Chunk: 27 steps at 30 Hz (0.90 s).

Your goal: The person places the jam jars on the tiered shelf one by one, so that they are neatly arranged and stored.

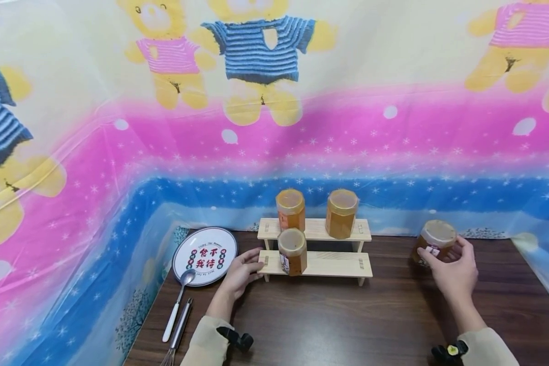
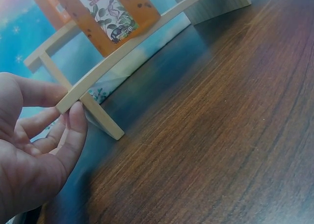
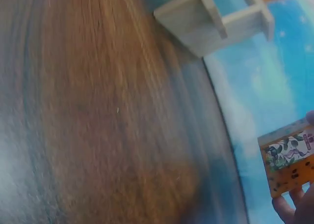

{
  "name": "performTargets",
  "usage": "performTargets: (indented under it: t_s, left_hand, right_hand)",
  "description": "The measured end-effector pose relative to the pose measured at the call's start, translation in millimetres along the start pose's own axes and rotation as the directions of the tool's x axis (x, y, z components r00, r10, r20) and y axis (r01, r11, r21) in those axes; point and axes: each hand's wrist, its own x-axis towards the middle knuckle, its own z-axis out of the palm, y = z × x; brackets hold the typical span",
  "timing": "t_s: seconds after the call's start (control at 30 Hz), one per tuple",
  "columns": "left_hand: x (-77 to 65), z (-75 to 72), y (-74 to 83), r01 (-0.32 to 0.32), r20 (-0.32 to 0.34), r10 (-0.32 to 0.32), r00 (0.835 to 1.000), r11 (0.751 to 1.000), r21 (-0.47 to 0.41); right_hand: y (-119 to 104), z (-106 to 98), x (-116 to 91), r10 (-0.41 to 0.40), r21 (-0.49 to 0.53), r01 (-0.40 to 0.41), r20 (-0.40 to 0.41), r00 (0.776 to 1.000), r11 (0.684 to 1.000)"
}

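My left hand (image 1: 242, 273) pinches the left end of the lower tier of a wooden two-step rack (image 1: 331, 263); in the left wrist view, fingers and thumb (image 2: 77, 120) meet the board's end. One honey jar (image 1: 293, 252) stands on that lower tier, its label facing out. Two more jars stand on the upper tier, an orange-labelled jar (image 1: 290, 209) at left and a plain amber jar (image 1: 341, 213) at right. Far to the right, my right hand (image 1: 457, 272) grips a fourth-side jar with dark specks (image 3: 289, 160), tilted slightly, label showing between the fingers.
Left of the rack, a white plate (image 1: 210, 239) with red lettering lies near the back edge. A spoon (image 1: 177, 305) rests with its bowl on the plate's rim, and a whisk (image 1: 181, 325) lies beside it. A printed bear curtain (image 1: 338, 137) hangs behind the dark wooden table (image 1: 302, 325).
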Motion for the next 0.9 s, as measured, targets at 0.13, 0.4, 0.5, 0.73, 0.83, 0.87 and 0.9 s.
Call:
performTargets:
  t_s: [0.13,0.4,0.5,0.73,0.83,0.87,0.9]
  left_hand:
    - [0.3,-0.1,-0.2,-0.001,-0.002,0.001,1.0,1.0,-0.002]
    - [-0.1,0.2,0.0,-0.003,-0.003,0.003,1.0,1.0,0.005]
    - [-0.5,-0.1,0.2,-0.001,-0.003,0.001,1.0,1.0,0.003]
    - [-0.6,-0.2,0.1,-0.003,-0.002,0.003,1.0,1.0,0.005]
    - [-1.1,-0.1,0.4,-0.002,-0.004,0.002,1.0,1.0,0.005]
    - [-1.0,0.0,0.5,-0.001,-0.003,0.001,1.0,1.0,0.005]
    - [-0.9,0.1,0.6,0.0,-0.002,0.0,1.0,1.0,0.004]
  right_hand:
    - [-10,-2,-10,-0.062,0.018,0.062,0.041,0.997,0.998]
    - [-28,2,-29,-0.148,0.083,0.14,0.095,0.984,0.987]
    - [-34,5,-37,-0.166,0.09,0.156,0.113,0.98,0.984]
    - [-47,16,-52,-0.234,0.162,0.209,0.149,0.961,0.964]
    - [-51,22,-57,-0.251,0.176,0.221,0.173,0.952,0.959]
    - [-53,24,-58,-0.257,0.178,0.225,0.18,0.95,0.958]
    - [-54,26,-59,-0.263,0.186,0.229,0.187,0.947,0.956]
